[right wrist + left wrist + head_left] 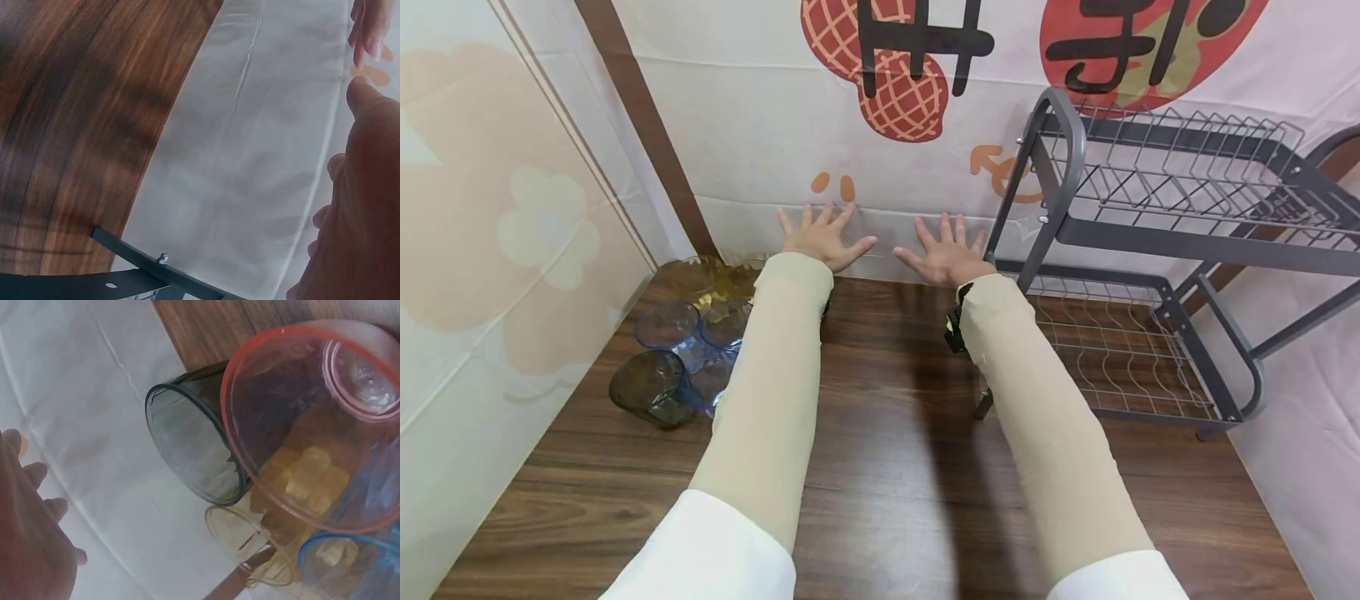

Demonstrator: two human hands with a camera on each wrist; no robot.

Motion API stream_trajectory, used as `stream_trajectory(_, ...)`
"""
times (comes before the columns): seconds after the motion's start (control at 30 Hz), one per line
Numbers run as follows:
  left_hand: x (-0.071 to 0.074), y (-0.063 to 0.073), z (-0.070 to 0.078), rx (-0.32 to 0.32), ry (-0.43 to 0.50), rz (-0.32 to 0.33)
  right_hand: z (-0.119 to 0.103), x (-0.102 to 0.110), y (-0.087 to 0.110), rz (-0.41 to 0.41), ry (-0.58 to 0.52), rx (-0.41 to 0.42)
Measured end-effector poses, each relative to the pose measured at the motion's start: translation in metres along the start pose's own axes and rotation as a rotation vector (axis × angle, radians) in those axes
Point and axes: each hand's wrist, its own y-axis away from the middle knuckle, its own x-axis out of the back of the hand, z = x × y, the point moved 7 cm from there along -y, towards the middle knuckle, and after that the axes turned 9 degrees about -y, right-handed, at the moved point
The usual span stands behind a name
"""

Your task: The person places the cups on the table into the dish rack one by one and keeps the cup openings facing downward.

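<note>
Both of my arms reach forward over the wooden tabletop. My left hand (820, 239) is held with its fingers spread and nothing in it, in front of the back cloth. To its right, my right hand (950, 260) also has spread fingers and holds nothing, close beside the rack's left post. Below and left of my left hand stand several clear plastic cups: a dark grey one (651, 388), blue ones (667, 327) and amber ones (696, 275). In the left wrist view a red-rimmed cup (281, 509) shows in front of the others; my left sleeve hides part of the group in the head view.
A dark grey two-tier metal rack (1157, 242) with wire baskets stands at the right of the wooden tabletop (872, 467). White printed cloth (722, 125) hangs behind, and more cloth encloses the left and right sides.
</note>
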Motion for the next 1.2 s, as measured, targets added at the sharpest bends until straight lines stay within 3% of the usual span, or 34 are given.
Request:
stream_trajectory(0.2,0.009,0.001,0.000,-0.051,-0.049,-0.003,-0.010,0.000,0.002,-0.015,-0.003,0.024)
stream_trajectory(0.6,0.043,0.009,-0.009,-0.143,-0.133,-0.074,-0.032,0.008,0.016,-0.052,-0.008,0.109)
stream_trajectory(0.97,0.050,0.036,-0.024,-0.172,-0.120,-0.145,-0.047,0.011,0.040,-0.037,0.022,0.218)
stream_trajectory(1.2,0.055,0.052,-0.025,-0.192,-0.092,-0.164,-0.050,0.004,0.053,-0.043,-0.023,0.293)
